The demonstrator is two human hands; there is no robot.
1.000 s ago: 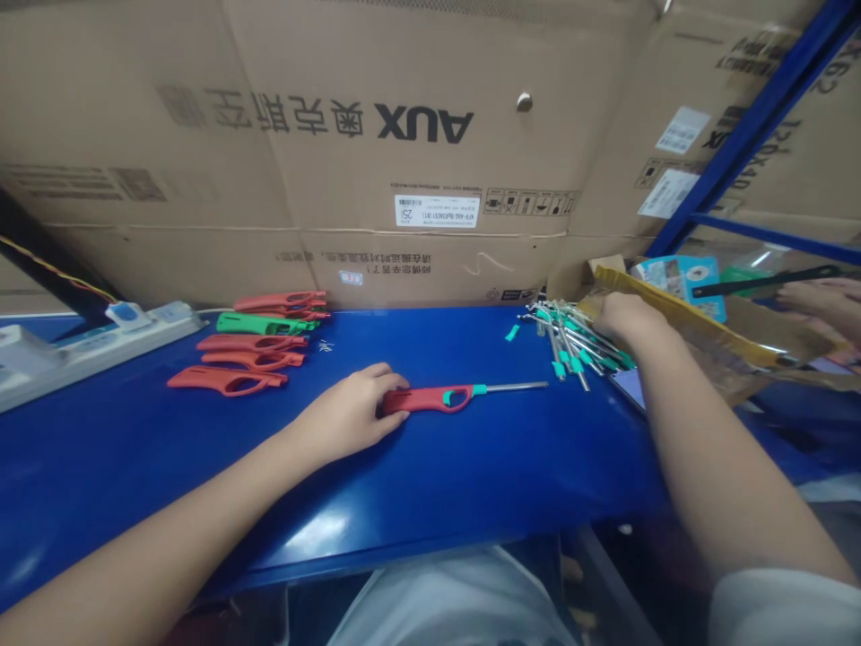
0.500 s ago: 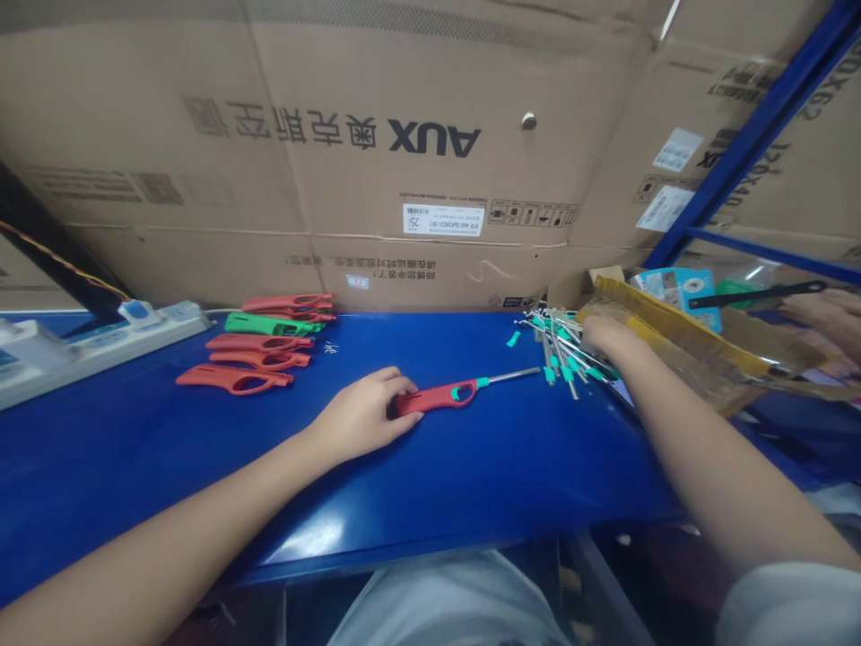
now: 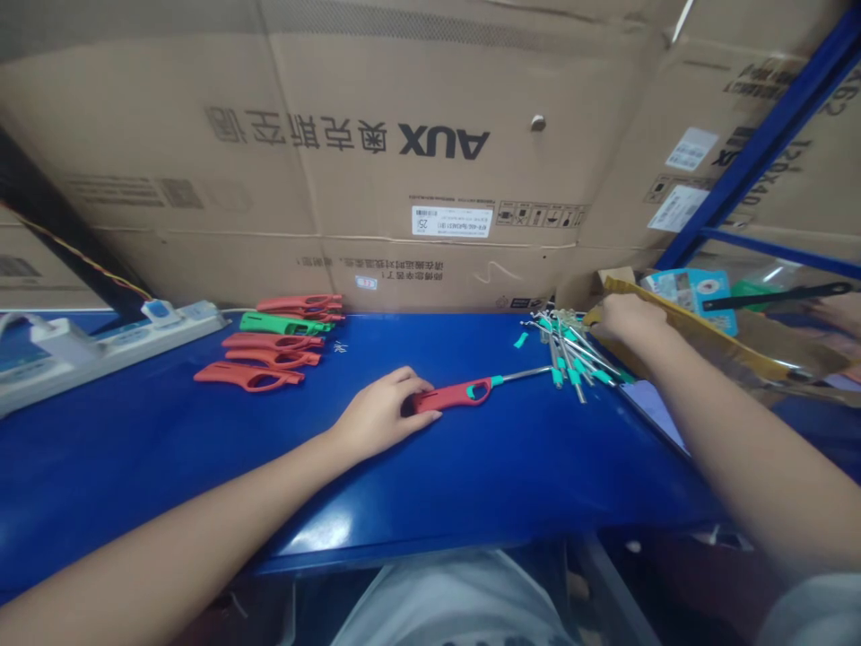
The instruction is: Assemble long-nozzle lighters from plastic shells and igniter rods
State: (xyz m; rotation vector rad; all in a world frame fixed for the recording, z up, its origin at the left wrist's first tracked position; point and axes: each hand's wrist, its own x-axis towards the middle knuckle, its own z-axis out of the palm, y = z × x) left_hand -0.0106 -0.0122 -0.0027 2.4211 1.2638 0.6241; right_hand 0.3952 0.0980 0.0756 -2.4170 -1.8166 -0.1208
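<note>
My left hand (image 3: 387,411) is closed around the rear end of a red long-nosed gas lighter (image 3: 450,396), which lies on the blue table with a green trigger and a metal tube pointing right. My right hand (image 3: 632,318) is at the near left edge of a cardboard box (image 3: 713,345), gripping its wall; the fingertips are hidden. Just left of that hand lies a pile of metal lighter tubes (image 3: 571,354) with green ends. A small green piece (image 3: 521,340) rests beside the pile. Red lighter casings (image 3: 248,375) and a green casing (image 3: 286,323) are stacked at the left.
A white power strip (image 3: 114,350) runs along the left side. Tiny pale bits (image 3: 340,347) lie near the casings. A purple flat object (image 3: 652,413) sits below the box. Behind stands a large cardboard sheet (image 3: 336,197). Another person's hand (image 3: 838,314) shows at far right.
My right hand and the box's near side have moved up and away, uncovering more of the purple object. My left hand still holds the lighter. The view has shifted slightly left.
</note>
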